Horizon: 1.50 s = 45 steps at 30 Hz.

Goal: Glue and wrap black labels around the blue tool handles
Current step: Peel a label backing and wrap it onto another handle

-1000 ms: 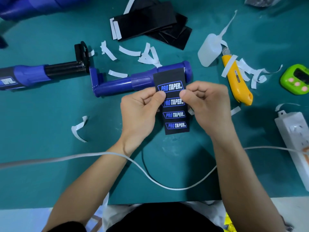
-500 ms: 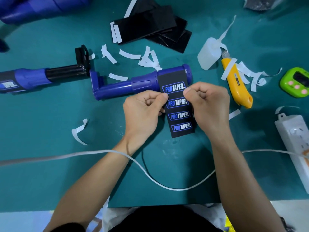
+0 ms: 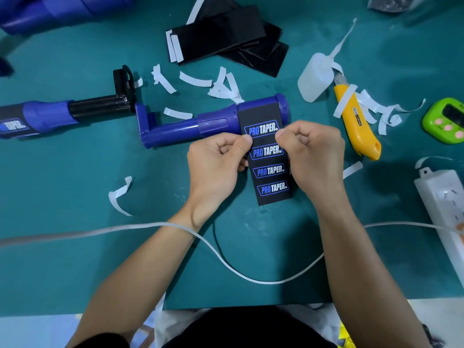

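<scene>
Head view. Student: Where is the black label (image 3: 270,169)?

Tutor: At centre. Its upper end lies over the thick end of the blue tool handle (image 3: 216,121), which rests lengthwise on the bench (image 3: 62,184). Its lower end extends toward the person. 4 "PRO TAPER" logos face up.

Student: And the hands?

Tutor: Both are curled and grasp the label. The left hand (image 3: 216,167) pinches its left edge and the right hand (image 3: 313,156) its right edge, with the thumb tips just below the 1st logo.

Student: What surrounds them?

Tutor: Left of the handle lies a 2nd blue tool (image 3: 50,114) with a black shaft. Behind it are a stack of black labels (image 3: 226,36) and scattered white backing strips (image 3: 195,81). To the right, a glue bottle (image 3: 313,76) lies just beside a yellow utility knife (image 3: 356,124). Farther right are a green timer (image 3: 447,121) and a white power strip (image 3: 442,199). A white cable (image 3: 226,259) crosses the bench near both forearms.
</scene>
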Each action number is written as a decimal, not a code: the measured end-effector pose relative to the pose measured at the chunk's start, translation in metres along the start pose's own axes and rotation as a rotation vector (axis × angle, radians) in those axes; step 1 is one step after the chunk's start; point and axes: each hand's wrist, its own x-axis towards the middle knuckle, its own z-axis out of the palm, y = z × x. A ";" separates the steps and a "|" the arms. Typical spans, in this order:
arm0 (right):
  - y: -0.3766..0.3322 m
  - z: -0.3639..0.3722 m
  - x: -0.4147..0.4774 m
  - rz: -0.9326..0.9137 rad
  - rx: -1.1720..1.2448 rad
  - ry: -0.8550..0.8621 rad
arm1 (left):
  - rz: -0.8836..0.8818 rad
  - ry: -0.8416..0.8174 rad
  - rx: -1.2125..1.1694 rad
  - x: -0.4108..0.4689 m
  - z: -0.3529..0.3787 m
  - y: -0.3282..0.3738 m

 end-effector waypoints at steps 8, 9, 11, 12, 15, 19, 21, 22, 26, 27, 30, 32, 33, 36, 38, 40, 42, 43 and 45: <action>-0.001 0.001 -0.001 0.013 -0.006 -0.003 | 0.022 0.011 0.034 0.002 -0.001 -0.002; -0.001 0.000 0.000 0.015 -0.007 -0.002 | 0.034 0.027 0.067 0.001 -0.001 -0.003; -0.001 0.000 0.000 0.018 -0.013 -0.003 | 0.121 0.104 0.196 -0.003 -0.004 -0.003; 0.000 0.001 0.000 0.021 -0.014 -0.003 | 0.226 0.170 0.289 -0.004 -0.006 -0.002; 0.000 0.001 0.001 0.035 0.000 -0.004 | 0.776 0.329 0.537 -0.007 -0.013 -0.002; 0.000 0.001 0.002 0.054 0.007 0.005 | 1.066 0.229 0.875 -0.002 -0.010 -0.005; 0.000 0.002 0.002 0.059 -0.005 0.012 | 1.068 0.189 0.987 -0.004 -0.007 -0.006; -0.001 0.002 0.002 0.061 -0.008 0.014 | 1.061 0.175 1.022 -0.005 -0.006 -0.007; -0.001 0.002 0.001 0.050 -0.021 0.013 | 1.002 0.123 1.053 -0.005 -0.004 -0.007; -0.002 0.002 0.001 0.051 -0.022 0.010 | 0.989 0.116 1.046 -0.005 -0.004 -0.008; -0.002 0.000 0.001 0.052 -0.041 0.001 | 0.963 0.098 1.012 -0.006 -0.002 -0.009; -0.004 -0.002 0.000 0.036 -0.076 0.000 | 0.941 0.085 0.966 -0.007 -0.002 -0.010; -0.004 -0.003 -0.001 0.016 -0.112 0.021 | 0.923 0.079 0.930 -0.006 -0.002 -0.010; -0.010 -0.004 -0.005 -0.066 -0.213 0.238 | 0.861 0.069 0.795 -0.003 -0.004 -0.008; -0.017 -0.002 -0.006 -0.129 -0.166 0.344 | 0.827 0.061 0.711 -0.001 -0.006 -0.007; -0.024 0.001 -0.001 -0.165 -0.150 0.332 | 0.765 0.028 0.613 -0.001 -0.008 -0.007; -0.027 0.006 0.011 -0.120 -0.103 0.242 | 0.701 0.048 0.508 0.000 -0.012 -0.007; -0.029 0.009 0.016 -0.088 -0.078 0.190 | 0.682 0.082 0.478 0.002 -0.014 -0.007; -0.031 0.016 0.022 -0.046 -0.054 0.118 | 0.667 0.111 0.464 0.004 -0.015 -0.007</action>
